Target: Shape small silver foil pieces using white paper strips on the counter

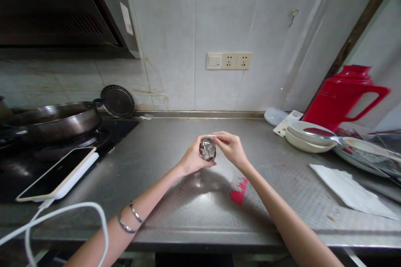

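My left hand (193, 156) is wrapped around a small glass jar (207, 149) above the steel counter (169, 212). The jar's round, shiny, see-through end faces me, with dark patches showing in it. My right hand (230, 146) is closed, its fingertips at the jar's far upper edge, where a thin whitish rim shows. What lies under those fingertips is hidden. Below the hands, a torn red patch (239, 193) lies flat on the counter.
On the left are a pan (62, 119) on the stove, a phone (58, 173) on a white block, and a white cable (78, 205). To the right stand stacked bowls (305, 144), a red thermos jug (340, 98), plates (366, 160) and a white paper (351, 190).
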Motion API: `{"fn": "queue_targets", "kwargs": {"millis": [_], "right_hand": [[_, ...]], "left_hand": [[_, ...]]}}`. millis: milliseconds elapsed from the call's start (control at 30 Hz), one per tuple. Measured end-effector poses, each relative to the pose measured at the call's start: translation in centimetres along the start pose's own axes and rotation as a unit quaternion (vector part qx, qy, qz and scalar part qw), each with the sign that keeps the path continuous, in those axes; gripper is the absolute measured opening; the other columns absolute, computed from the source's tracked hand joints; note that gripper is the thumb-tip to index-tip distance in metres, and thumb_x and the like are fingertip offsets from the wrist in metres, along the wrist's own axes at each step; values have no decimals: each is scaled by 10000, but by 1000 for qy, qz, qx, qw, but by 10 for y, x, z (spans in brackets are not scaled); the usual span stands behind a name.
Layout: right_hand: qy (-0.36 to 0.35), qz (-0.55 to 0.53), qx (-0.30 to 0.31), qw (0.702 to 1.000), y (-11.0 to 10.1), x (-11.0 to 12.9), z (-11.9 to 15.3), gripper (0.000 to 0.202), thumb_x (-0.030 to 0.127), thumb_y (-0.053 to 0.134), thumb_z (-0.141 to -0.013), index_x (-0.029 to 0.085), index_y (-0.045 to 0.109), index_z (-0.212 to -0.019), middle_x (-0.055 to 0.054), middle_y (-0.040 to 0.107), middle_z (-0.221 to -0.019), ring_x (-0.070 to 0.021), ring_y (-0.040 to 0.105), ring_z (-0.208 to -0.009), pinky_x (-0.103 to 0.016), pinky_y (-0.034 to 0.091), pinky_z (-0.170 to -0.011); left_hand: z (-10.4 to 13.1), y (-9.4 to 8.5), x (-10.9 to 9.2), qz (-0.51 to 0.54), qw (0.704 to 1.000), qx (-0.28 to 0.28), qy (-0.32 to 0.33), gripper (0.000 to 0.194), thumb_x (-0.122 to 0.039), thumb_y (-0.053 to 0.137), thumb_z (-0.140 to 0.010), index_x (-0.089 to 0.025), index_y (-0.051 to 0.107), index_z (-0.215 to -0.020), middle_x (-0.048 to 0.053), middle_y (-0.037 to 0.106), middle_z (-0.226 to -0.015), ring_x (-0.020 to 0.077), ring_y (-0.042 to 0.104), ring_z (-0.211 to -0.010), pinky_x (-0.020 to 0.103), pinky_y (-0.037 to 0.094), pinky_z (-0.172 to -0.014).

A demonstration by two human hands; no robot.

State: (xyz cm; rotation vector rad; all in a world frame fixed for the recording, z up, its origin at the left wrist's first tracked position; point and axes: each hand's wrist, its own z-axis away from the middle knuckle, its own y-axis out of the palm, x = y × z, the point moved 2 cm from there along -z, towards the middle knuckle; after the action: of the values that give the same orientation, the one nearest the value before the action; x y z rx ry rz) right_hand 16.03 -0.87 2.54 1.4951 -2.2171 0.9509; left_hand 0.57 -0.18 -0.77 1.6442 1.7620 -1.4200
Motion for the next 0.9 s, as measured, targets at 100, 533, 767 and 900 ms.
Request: {"fn": "queue_targets", "kwargs": {"millis": [100,533,767,900], "right_hand": [[-42,9,13,999,4,7,3,211,277,533,-878,199,725,-838,-76,715,-869,-182,668,-806,-284,518,-723],[-132,-5,41,990,-2,22,6,191,221,534,-862,190,707,-790,-68,697,-794,-172,632,-755,-301,504,-704],[2,8,-110,994,-11,13,1,223,312,538,-870,192,701,-776,-60,704,-811,-177,643,-744,-286,496,-680],[-41,49,-62,996,-3,14,2,219,311,545,-864,198,705,-765,-61,701,-778,-171,648,-722,-280,505,-673]], "left_hand": [[0,1,1,9,1000,-4,-3,781,-265,827,-502,-197,424,-1168,29,613,-997,169,590,-852,279,458,-755],[-6,4,20,112,990,-54,-67,799,-270,843,-469,-220,420,-1146,14,623,-914,156,596,-798,291,471,-739],[0,5,1,22,999,-9,-29,800,-253,831,-485,-200,423,-1170,37,604,-1001,168,588,-835,284,458,-739],[4,8,-3,10,1000,10,-9,829,-245,830,-483,-203,419,-1201,53,597,-1081,195,590,-908,310,459,-792]]}}
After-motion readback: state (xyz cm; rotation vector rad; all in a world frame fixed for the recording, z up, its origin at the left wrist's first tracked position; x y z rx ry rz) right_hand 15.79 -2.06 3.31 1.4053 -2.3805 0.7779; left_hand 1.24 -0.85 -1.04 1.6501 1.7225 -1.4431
